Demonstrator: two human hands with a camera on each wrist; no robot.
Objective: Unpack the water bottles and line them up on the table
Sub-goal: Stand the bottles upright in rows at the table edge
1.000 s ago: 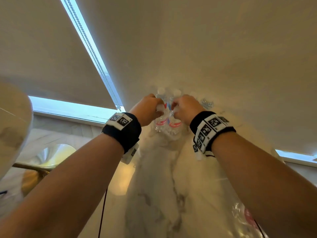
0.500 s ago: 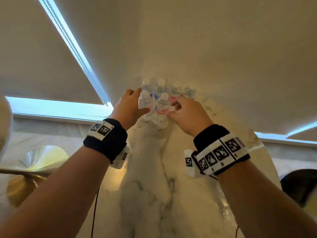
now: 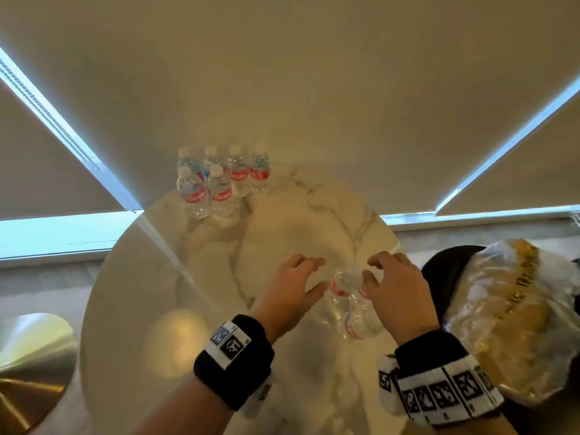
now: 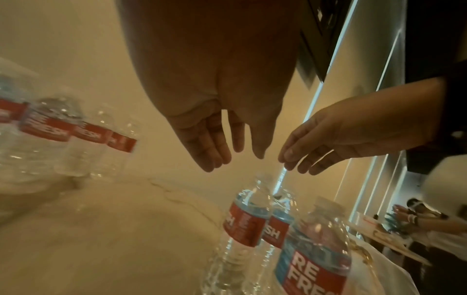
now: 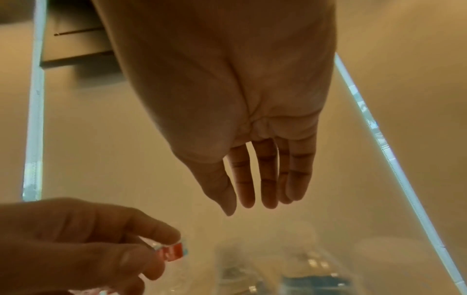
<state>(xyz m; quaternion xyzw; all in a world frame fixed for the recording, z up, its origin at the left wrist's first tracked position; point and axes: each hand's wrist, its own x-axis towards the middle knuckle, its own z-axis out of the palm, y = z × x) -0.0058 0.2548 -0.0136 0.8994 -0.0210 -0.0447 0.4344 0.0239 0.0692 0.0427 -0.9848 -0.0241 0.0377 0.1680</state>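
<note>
Both hands off the six bottles [image 3: 219, 180] at the table's [image 3: 141, 309] far edge, left hand [image 3: 290, 288] and right hand [image 3: 397, 293] now spread above near-edge bottles [image 3: 351, 306], touching none

It looks like an office or meeting space rather than a home: a round marble-patterned bench [image 3: 282, 233] stands against large windows covered by beige roller blinds [image 3: 314, 89], and another person [image 4: 427, 217] sits at a further table nearby.

Six bottles [image 3: 216, 180] lined up; three bottles [image 4: 272, 235] near hands.
</note>
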